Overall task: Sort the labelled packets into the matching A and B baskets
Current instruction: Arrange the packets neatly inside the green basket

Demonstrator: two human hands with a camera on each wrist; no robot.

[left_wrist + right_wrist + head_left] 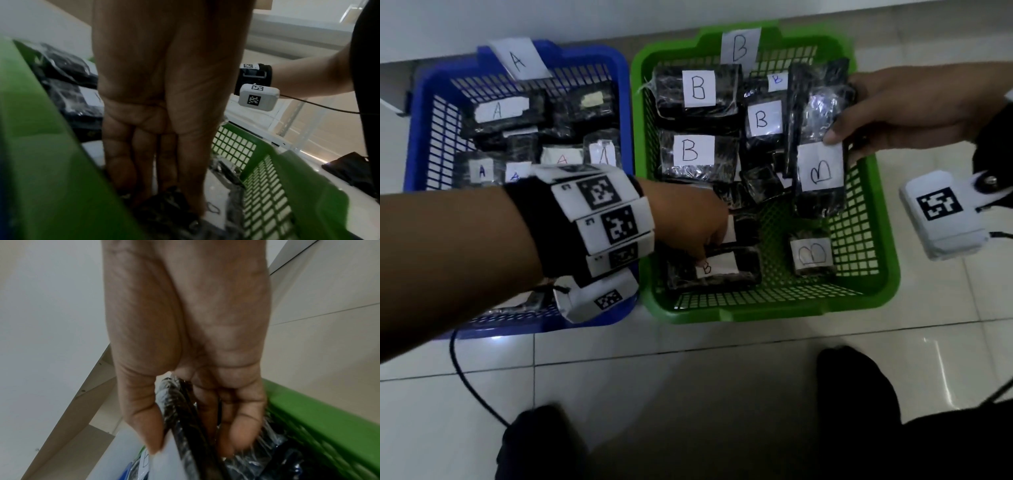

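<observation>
- Two hands reach into the green plastic lattice basket [859,274], which stands on the pale tiled floor [688,377] beside a blue plastic lattice basket [424,137].
- Right hand [914,109]: thumb on top and fingers underneath pinch the upper end of a black film-wrapped packet with a white paper label marked B [820,171]. It hangs over the right side of the green basket; whether its lower end touches the basket bottom I cannot tell.
- Left hand [688,222]: fingers straight and close together, pointing down, fingertips resting on a black wrapped packet with a small white B label [717,269] lying near the front left corner of the green basket. It grips nothing.
- Green basket contents: a paper sign marked B [741,46] on its far rim, and about eight more black B-labelled packets, mostly stacked along the far and left sides, one small one lying alone at the front right.
- Blue basket contents: a paper sign marked A [518,58] on its far rim, and several black packets with A labels; the left forearm hides its near part.
- Progress, as I judge it: nearly finished. No packet lies loose on the floor in view, every legible label matches its basket, and the held B packet just needs releasing.
</observation>
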